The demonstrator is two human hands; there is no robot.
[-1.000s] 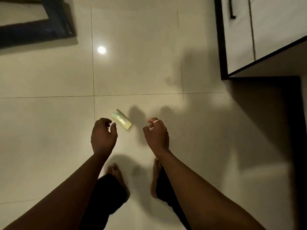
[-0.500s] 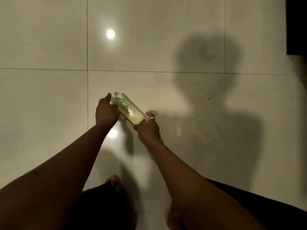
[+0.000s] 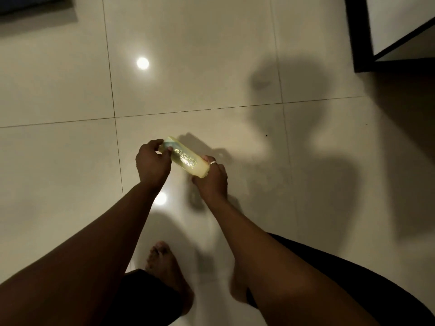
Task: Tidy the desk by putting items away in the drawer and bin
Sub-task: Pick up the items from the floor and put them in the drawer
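— Glossy floor tiles (image 3: 70, 161) underfoot; what changed?
— One second back the yellow-green bottle (image 3: 188, 162) lay there. Now left hand (image 3: 151, 162) pinches its cap end, right hand (image 3: 211, 178) cups its base, lifted.
— So, next?
— Probably drawer or bin.

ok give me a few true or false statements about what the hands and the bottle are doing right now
1. Both hands hold the pale yellow plastic bottle. True: the left hand has a grip on one end, the right hand on the other.
2. The bottle lies on the glossy cream tiled floor. False: it is held above the floor.
3. A silver ring sits on a finger of the right hand. True.
4. The person wears shoes. False: a bare foot shows below the arms.
5. The bottle stands upright. False: it is held slanted, nearly on its side.
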